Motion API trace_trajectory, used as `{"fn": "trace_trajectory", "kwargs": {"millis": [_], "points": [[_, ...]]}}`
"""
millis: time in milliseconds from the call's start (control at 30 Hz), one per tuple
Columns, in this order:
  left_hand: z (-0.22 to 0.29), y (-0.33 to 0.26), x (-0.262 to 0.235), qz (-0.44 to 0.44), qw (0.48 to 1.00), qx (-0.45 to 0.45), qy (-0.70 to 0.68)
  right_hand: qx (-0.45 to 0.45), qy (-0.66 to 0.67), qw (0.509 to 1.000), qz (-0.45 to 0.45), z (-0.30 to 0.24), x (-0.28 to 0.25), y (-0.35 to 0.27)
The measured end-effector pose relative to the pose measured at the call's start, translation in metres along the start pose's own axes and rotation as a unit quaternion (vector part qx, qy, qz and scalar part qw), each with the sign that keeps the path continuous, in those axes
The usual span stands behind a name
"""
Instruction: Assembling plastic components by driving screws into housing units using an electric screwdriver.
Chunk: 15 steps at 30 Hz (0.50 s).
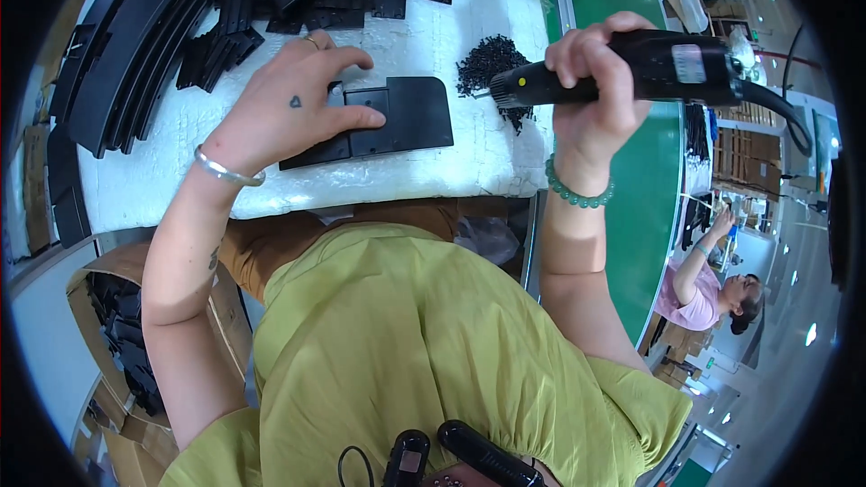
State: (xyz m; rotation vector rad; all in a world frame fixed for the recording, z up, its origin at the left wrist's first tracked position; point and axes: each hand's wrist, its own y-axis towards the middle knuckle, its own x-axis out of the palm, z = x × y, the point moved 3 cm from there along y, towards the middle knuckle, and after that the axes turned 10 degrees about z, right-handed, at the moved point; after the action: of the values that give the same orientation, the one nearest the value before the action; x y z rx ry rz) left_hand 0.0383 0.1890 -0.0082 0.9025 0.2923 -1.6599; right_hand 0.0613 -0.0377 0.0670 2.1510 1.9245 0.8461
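My left hand (298,104) presses flat on a black plastic panel (397,117) that lies on the white padded table (469,162). A silver bangle sits on that wrist. My right hand (595,72) grips a black electric screwdriver (631,72), held level with its tip pointing left at a heap of small black screws (492,63). A cable runs from the tool's rear to the right. A green bead bracelet is on the right wrist.
Long curved black plastic parts (135,45) are piled across the table's far left and back. A green conveyor belt (649,189) runs along the right. A cardboard box (126,343) of black parts stands at lower left. Another person in pink (695,293) works at the right.
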Motion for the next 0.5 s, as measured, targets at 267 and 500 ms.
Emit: {"fn": "trace_trajectory", "kwargs": {"millis": [267,500], "points": [[0.033,0.019,0.007,0.045,0.995,0.084,0.023,0.011,0.013,0.999,0.038,0.009,-0.012,-0.003],[0.052,0.036,0.048,0.092,0.976,0.194,0.032,-0.026,0.076,0.997,-0.015,-0.021,-0.006,-0.005]]}}
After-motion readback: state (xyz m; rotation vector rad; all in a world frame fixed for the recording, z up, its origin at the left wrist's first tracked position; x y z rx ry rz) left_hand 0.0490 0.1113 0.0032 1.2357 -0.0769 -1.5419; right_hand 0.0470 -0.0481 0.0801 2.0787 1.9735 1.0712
